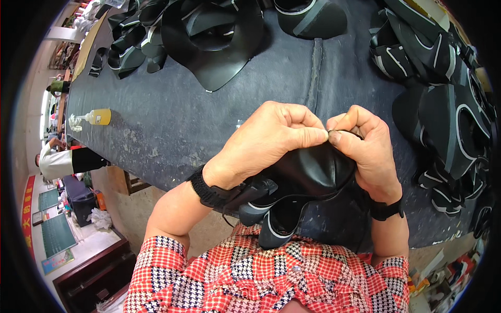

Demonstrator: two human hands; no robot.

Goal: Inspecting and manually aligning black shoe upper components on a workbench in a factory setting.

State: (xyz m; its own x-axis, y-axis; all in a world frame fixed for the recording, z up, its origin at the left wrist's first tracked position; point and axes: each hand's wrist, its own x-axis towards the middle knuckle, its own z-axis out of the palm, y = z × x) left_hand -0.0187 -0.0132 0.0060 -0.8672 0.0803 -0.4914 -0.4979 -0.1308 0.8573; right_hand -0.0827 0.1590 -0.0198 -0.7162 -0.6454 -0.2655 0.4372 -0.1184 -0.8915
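black leather piece [313, 169] hangs just below the grip; well left of it, a red banner [27, 216] bears yellow characters. the right hand [369, 143] clamps the piece's top edge between thumb and fingers. the left hand [279, 129] meets it, thumb and forefinger together, what they pinch hidden. the leather looks smooth, glossy, seamed.

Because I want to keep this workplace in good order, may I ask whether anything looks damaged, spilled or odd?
Yes, the table cover looks worn: pale, flaked patches break its dark surface, left of the left hand. I see no clear spill.
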